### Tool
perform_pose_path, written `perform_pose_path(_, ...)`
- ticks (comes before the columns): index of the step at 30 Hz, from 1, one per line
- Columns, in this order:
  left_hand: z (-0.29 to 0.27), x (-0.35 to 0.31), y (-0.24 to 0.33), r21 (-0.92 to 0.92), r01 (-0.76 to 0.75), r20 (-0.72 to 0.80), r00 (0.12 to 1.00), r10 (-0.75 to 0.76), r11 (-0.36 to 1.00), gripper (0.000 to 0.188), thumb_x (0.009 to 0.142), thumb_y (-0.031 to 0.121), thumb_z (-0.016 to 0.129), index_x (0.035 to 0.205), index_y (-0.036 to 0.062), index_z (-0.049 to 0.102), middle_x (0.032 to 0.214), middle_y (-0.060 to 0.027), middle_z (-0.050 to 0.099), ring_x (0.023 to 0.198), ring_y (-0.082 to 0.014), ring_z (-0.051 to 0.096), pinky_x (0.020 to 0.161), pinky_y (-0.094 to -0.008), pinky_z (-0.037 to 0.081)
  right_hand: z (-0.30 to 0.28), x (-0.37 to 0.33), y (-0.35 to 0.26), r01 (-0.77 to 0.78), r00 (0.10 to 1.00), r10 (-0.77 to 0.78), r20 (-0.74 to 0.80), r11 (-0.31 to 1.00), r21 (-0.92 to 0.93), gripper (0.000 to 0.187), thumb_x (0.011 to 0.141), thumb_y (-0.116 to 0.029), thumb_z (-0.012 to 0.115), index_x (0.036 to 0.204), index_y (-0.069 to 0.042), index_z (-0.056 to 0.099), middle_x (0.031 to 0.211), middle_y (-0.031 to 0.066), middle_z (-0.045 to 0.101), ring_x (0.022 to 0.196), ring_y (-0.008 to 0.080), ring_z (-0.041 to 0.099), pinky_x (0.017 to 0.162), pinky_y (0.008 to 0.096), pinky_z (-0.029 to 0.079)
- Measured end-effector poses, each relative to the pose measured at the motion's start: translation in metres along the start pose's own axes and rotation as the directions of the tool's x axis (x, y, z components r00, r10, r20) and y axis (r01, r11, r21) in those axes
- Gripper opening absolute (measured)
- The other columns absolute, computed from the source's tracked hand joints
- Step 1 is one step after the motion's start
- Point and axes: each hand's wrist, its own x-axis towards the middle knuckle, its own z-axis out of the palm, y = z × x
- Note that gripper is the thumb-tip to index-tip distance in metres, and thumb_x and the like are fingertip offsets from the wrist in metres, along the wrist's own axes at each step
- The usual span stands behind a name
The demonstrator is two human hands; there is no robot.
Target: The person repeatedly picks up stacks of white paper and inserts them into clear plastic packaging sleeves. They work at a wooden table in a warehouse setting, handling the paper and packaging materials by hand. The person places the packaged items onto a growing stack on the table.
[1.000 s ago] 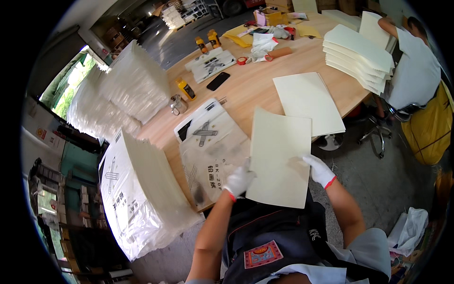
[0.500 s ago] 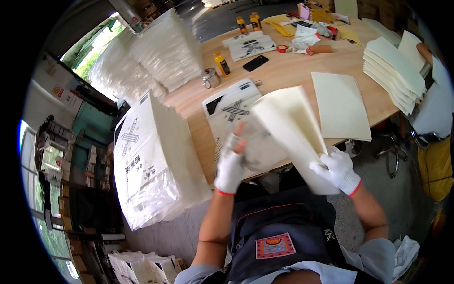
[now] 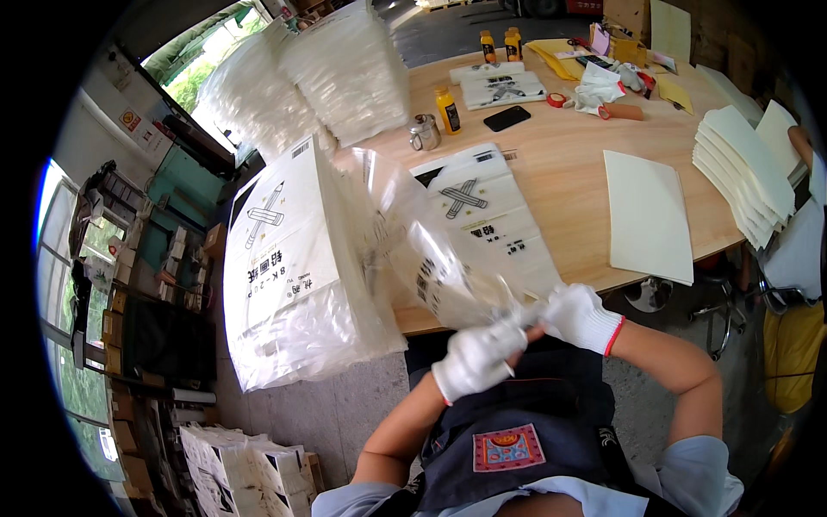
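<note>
A wood-topped table [image 3: 568, 185] fills the middle of the view, its near edge just before the person's dark apron [image 3: 534, 396]. On its far left rise bulky stacks wrapped in clear plastic [image 3: 349, 77]. Nearer, at the left edge, a tall block of white printed packs [image 3: 280, 258] stands with crumpled film around its lower end. At the right, a fanned pile of cream sheets [image 3: 741, 177] lies near another person's sleeve [image 3: 797, 250].

A clear plastic bag [image 3: 413, 233] billows from beside the block down to the person's hands, passing in front of flat printed bags [image 3: 491, 207] that lie on the table. Well to their right, a few loose cream sheets [image 3: 650, 215] lie flat near the table's edge.

Both hands wear white gloves with red cuffs and come together at the near end of the clear bag, the left hand [image 3: 481, 358] lower and the right hand [image 3: 581, 319] just beside it. They are blurred, so I cannot tell which one's fingers are closed on the film.

Beyond the flat bags are a black phone [image 3: 506, 119], an orange bottle [image 3: 447, 112], a metal mug [image 3: 424, 133] and a red tape roll [image 3: 556, 101].
</note>
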Motion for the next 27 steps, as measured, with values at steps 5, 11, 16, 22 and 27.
perform_pose_path(5, 0.042, -0.061, -0.015, -0.21, 0.134, -0.25, 0.95, -0.185, 0.969, 0.028, 0.078, 0.003, 0.062, 0.105, 0.0103, 0.063, 0.109, -0.0102, 0.064, 0.066, -0.026, 0.062, 0.061, -0.033, 0.05, -0.018, -0.009, 0.026, -0.078, 0.997, 0.049, 0.067, 0.828, 0.555, 0.029, 0.087, -0.029, 0.057, 0.102, -0.005, 0.062, 0.08, 0.0096, 0.066, 0.077, 0.0206, 0.063, 0.07, 0.0329, 0.05)
perform_pose_path(11, 0.048, -0.03, -0.031, -0.226, 0.141, -0.266, 0.943, -0.2, 0.964, 0.048, 0.061, -0.004, 0.062, 0.107, 0.0111, 0.066, 0.086, -0.0097, 0.063, 0.073, -0.0272, 0.061, 0.067, -0.0343, 0.05, 0.036, 0.021, 0.041, -0.023, 0.982, 0.19, -0.013, 0.183, 0.983, 0.031, 0.085, -0.029, 0.062, 0.098, -0.001, 0.064, 0.087, 0.0089, 0.067, 0.081, 0.0154, 0.061, 0.076, 0.0294, 0.047)
perform_pose_path(16, 0.054, 0.054, -0.018, -0.009, 0.078, -0.304, 0.95, -0.077, 0.997, 0.04, 0.065, 0.001, 0.059, 0.104, 0.0123, 0.064, 0.074, -0.0077, 0.06, 0.066, -0.0284, 0.061, 0.057, -0.0369, 0.049, 0.046, 0.043, 0.013, -0.205, 0.893, 0.435, -0.112, 0.617, 0.76, 0.02, 0.08, -0.026, 0.059, 0.086, -0.006, 0.062, 0.101, 0.0159, 0.064, 0.093, 0.0314, 0.06, 0.073, 0.0406, 0.049)
perform_pose_path(22, 0.071, 0.049, -0.005, -0.038, 0.132, -0.281, 0.95, -0.137, 0.991, 0.032, 0.066, 0.001, 0.059, 0.095, 0.0149, 0.064, 0.069, -0.0048, 0.059, 0.061, -0.0247, 0.062, 0.052, -0.0358, 0.049, 0.046, 0.061, -0.001, -0.273, 0.899, 0.323, -0.297, 0.941, 0.198, 0.024, 0.078, -0.023, 0.059, 0.096, -0.008, 0.062, 0.116, 0.0184, 0.058, 0.106, 0.0356, 0.055, 0.079, 0.0433, 0.048)
perform_pose_path(27, 0.071, 0.003, -0.055, -0.054, 0.355, -0.204, 0.911, -0.359, 0.933, 0.025, 0.066, 0.001, 0.06, 0.089, 0.0106, 0.064, 0.069, -0.0071, 0.059, 0.061, -0.0252, 0.06, 0.055, -0.0365, 0.048, 0.05, -0.022, -0.044, 0.01, 0.89, 0.204, -0.408, 0.885, 0.465, 0.043, 0.077, -0.019, 0.064, 0.117, -0.008, 0.054, 0.119, 0.0173, 0.053, 0.119, 0.0326, 0.045, 0.101, 0.0435, 0.036)
